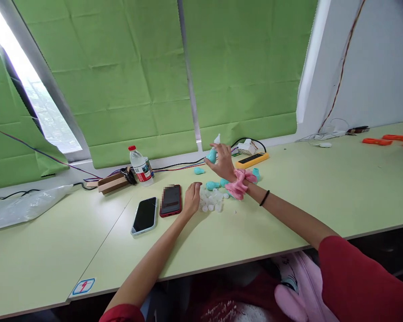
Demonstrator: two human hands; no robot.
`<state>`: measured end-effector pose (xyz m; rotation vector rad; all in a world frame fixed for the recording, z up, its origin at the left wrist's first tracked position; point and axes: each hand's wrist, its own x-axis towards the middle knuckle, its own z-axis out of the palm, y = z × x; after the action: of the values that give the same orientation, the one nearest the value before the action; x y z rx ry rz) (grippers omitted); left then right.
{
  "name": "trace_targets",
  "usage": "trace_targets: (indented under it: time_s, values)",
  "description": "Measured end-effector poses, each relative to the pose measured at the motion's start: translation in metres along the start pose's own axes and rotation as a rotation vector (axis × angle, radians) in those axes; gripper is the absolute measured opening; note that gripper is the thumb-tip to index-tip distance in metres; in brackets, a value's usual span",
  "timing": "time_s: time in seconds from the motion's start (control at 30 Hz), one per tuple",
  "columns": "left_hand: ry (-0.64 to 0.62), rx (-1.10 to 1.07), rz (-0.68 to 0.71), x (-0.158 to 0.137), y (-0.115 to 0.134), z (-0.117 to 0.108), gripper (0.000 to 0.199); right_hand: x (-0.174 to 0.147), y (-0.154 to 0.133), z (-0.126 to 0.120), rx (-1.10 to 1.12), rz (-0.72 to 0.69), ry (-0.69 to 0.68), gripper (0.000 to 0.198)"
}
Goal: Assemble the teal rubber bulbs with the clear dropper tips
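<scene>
My right hand (222,161) is raised over the table, closed around a turquoise squeeze bulb (211,155) with a pointed white nozzle (217,138) at its top. My left hand (192,197) rests on the tabletop, fingers loosely stretched and nothing visible in them. Just to its right lies a pile of small translucent white caps (212,201). More turquoise bulbs lie about: one bulb (212,185) behind the pile, another bulb (199,171) farther back, and an upright one (256,173) past my right wrist. A pink scrunchie on that wrist partly hides others.
Left of my left hand lie a red-cased phone (171,200) and a pale-cased phone (144,216). Behind them stand a red-capped bottle (141,166) and an open cardboard box (113,182). A yellow power strip (252,160) and cables run along the wall. Orange tools (376,141) lie far right.
</scene>
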<state>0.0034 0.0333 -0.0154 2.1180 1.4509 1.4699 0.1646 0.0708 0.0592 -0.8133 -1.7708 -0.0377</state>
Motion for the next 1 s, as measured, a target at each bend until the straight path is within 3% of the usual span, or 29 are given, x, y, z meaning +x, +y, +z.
trace_targets:
  time_s: [0.07,0.1,0.3,0.37,0.47,0.57,0.77,0.83,0.93,1.0]
  values:
    - [0.021,-0.039,-0.003,0.0,0.004,-0.004,0.04,-0.006,-0.009,0.0,-0.048,-0.05,0.027,0.032]
    - [0.028,-0.056,-0.005,0.0,0.006,-0.007,0.041,-0.014,-0.012,-0.001,-0.075,-0.104,-0.032,0.028]
    - [-0.069,-0.06,0.067,-0.005,0.021,-0.014,0.045,-0.083,-0.013,-0.004,-0.21,-0.492,-0.584,0.016]
    - [-0.108,0.025,0.108,-0.006,0.024,-0.011,0.044,-0.093,-0.013,0.001,-0.252,-0.551,-0.667,0.016]
    - [-0.107,0.114,0.114,-0.007,0.026,-0.006,0.049,-0.096,-0.012,0.008,-0.29,-0.545,-0.662,0.017]
    - [-0.144,0.051,0.05,-0.006,0.026,-0.004,0.053,-0.097,-0.011,0.008,-0.265,-0.541,-0.629,0.018]
    - [-0.322,-0.275,-0.273,0.001,0.018,-0.005,0.059,-0.1,-0.015,0.003,-0.163,-0.559,-0.522,0.017]
    - [-0.241,-0.286,-0.307,0.003,0.012,-0.005,0.059,-0.098,-0.016,0.001,-0.132,-0.533,-0.468,0.018]
    - [-0.044,-0.128,-0.205,0.002,0.005,-0.004,0.055,-0.094,-0.013,-0.001,-0.087,-0.455,-0.408,0.02]
    - [-0.017,-0.052,-0.159,0.001,0.001,-0.004,0.049,-0.092,-0.011,-0.001,-0.079,-0.402,-0.398,0.021]
